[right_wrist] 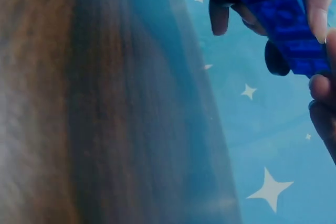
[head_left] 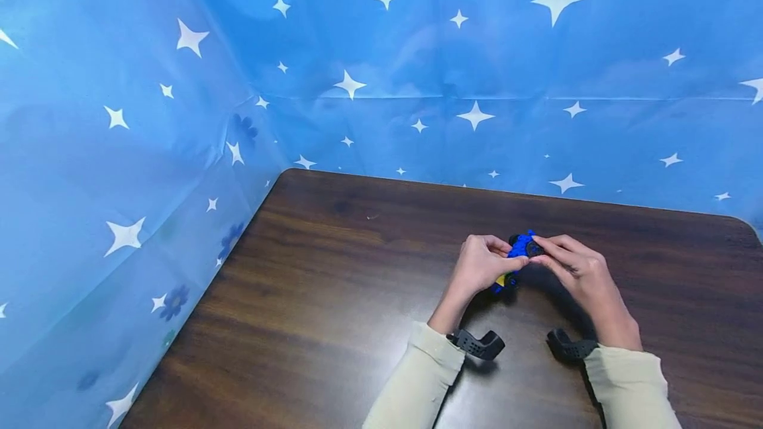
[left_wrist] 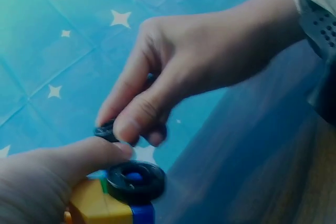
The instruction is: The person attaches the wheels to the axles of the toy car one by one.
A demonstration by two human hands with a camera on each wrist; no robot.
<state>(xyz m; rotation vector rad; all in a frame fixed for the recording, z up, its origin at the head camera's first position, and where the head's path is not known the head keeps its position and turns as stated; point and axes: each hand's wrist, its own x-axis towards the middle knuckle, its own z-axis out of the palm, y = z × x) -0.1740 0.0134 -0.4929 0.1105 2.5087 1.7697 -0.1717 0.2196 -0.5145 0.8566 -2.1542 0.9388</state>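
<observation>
A small toy car (head_left: 520, 245), blue and yellow with black wheels, is held between both hands above the table. My left hand (head_left: 477, 263) grips its body from the left, thumb along the near side. From the right, my right hand (head_left: 581, 270) pinches a black wheel (left_wrist: 104, 131) at one end of the car. Another black wheel (left_wrist: 137, 182) with a blue hub sits beside the yellow block (left_wrist: 102, 208) in the left wrist view. The ridged blue underside (right_wrist: 283, 24) faces the right wrist camera. Fingers hide part of the body.
Beneath the hands lies a dark brown wooden table (head_left: 286, 296) with rounded far corners. A blue cloth (head_left: 417, 38) with white stars hangs behind it and along its left side. Both wrists carry black camera mounts (head_left: 479, 344) over pale sleeves.
</observation>
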